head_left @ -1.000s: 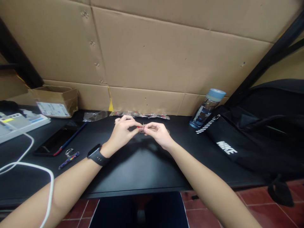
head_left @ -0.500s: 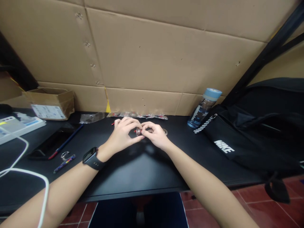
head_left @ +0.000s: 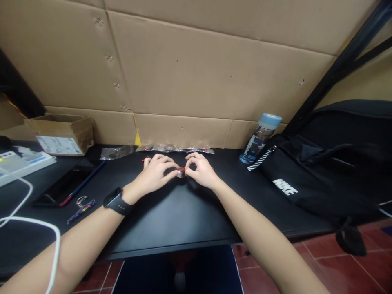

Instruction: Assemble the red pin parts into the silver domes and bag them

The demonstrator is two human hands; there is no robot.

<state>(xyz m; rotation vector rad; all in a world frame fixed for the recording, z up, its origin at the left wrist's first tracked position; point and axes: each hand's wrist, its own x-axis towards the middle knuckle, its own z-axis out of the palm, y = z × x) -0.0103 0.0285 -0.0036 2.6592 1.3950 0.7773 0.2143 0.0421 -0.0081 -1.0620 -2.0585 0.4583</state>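
Note:
A small shiny round piece with a red part [head_left: 181, 173] is between my two hands, low over the black table; its exact kind is too small to make out. My left hand [head_left: 155, 174] has thumb and fingertips closed at the piece's left side. On the other side, my right hand [head_left: 202, 172] pinches the red part between thumb and index finger, the other fingers curled above. Just behind my left fingers a small red item [head_left: 145, 159] is partly hidden. A row of clear plastic packets with red bits [head_left: 196, 150] lies behind both hands.
Left on the black table [head_left: 171, 228]: an open cardboard box [head_left: 61, 132], a dark tablet [head_left: 65, 183], a pen [head_left: 82, 184], a keychain [head_left: 81, 211] and a white cable [head_left: 45, 222]. Right: a water bottle [head_left: 259, 139] and a black bag [head_left: 318, 179]. Cardboard stands behind.
Both hands have come down slightly with the small piece, which now sits lower and is tilted differently. The whole view has shifted a little.

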